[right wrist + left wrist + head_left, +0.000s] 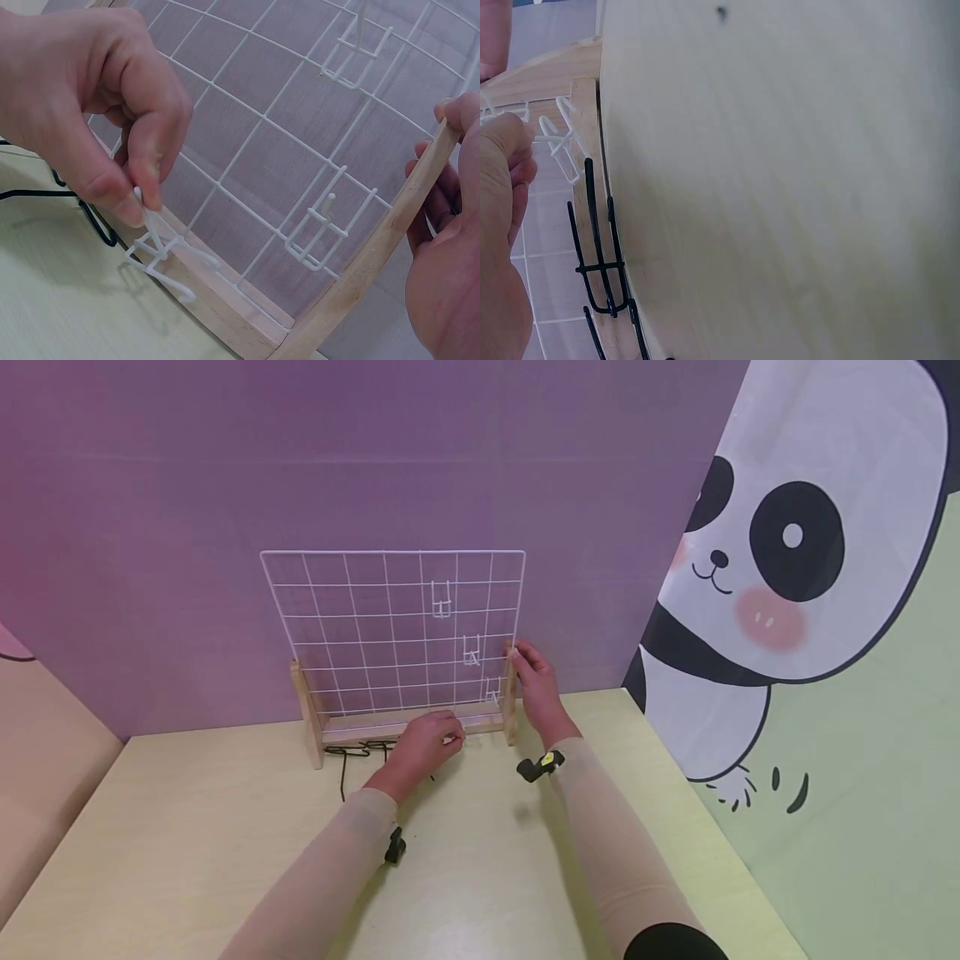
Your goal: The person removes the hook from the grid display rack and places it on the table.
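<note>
A white wire grid stands in a wooden base at the back of the table. My left hand, low before the base, pinches a white wire hook between thumb and index finger. The hook's prongs point down, close over the base bar in the right wrist view. My right hand grips the wooden upright at the grid's right side. Three white hooks hang on the grid in a descending diagonal: an upper hook, a middle hook and a lower hook.
Several black wire hooks lie along the front of the base, left of my left hand. A purple wall rises right behind the grid. To the right, a panda picture covers the side wall beside the pale table.
</note>
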Demonstrator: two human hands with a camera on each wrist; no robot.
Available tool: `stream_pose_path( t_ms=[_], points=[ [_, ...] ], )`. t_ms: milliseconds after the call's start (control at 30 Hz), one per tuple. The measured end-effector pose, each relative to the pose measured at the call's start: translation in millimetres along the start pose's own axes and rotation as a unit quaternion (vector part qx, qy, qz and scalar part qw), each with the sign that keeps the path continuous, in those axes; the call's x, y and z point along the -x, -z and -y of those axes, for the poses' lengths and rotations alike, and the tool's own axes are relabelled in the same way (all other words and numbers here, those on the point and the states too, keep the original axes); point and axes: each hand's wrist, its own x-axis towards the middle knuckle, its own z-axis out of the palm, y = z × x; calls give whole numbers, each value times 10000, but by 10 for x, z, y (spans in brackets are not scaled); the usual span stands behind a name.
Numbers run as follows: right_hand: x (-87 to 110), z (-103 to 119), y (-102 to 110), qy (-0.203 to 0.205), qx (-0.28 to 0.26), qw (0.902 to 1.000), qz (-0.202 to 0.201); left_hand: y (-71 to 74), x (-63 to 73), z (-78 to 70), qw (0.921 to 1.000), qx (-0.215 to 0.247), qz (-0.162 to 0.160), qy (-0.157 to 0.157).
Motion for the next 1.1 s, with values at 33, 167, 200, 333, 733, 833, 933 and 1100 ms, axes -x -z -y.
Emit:
stream_pose_path(
  t_ms=[33, 167, 200, 333, 733, 833, 933, 1100],
  points=[
    [1, 2, 0, -16, 12, 10000, 6, -2, -2, 0, 10000, -28, 21, 9],
    [-1, 4, 3, -55, 64, 10000, 29, -9, -14, -1, 9999, -76, 76, 9],
    [-2, 3, 5, -64, 75, 9999, 32, -11, -14, 0, 9999, -92, 74, 7],
    [-4, -6, 15, -61, 116, 9999, 64, -22, -21, 7, 9998, -106, 126, 55],
    [-13, -16, -1, 57, 62, 10000, 39, -18, -28, -23, 9972, 226, 599, 385],
    [-10, -16, 2, 72, 47, 10000, 41, -31, -28, -11, 9964, 298, 683, 413],
    [-10, -23, 6, 72, 40, 10000, 48, -43, -31, 5, 9953, 318, 784, 466],
    [-20, -34, 10, 57, 40, 10000, 70, -58, -40, 31, 9939, 294, 919, 540]
  ],
)
